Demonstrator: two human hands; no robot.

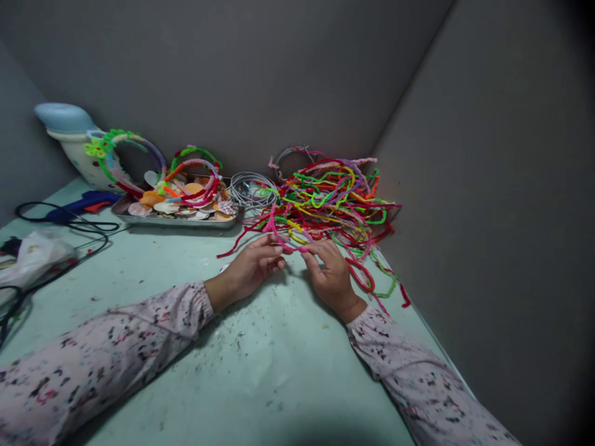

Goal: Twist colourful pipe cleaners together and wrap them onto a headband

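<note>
A pink pipe cleaner (292, 249) stretches between my two hands above the table, in front of a tangled heap of coloured pipe cleaners (334, 192). My left hand (255, 263) pinches its left part between thumb and forefinger. The thumb and fingers of my right hand (329, 275) are closed on its right part. At my left fingers a pink end (270, 221) stands up, and whether it belongs to the same piece I cannot tell. A red loop (362, 275) lies right beside my right hand.
A metal tray (181, 221) of seashells bears rings wound with pipe cleaners (198, 167). Coiled grey wire (253, 191) lies beside it. At the left are a blue-lidded container (69, 121), black cable (69, 214), a blue-handled tool (81, 204) and a plastic bag (39, 251). Grey walls enclose the back and right.
</note>
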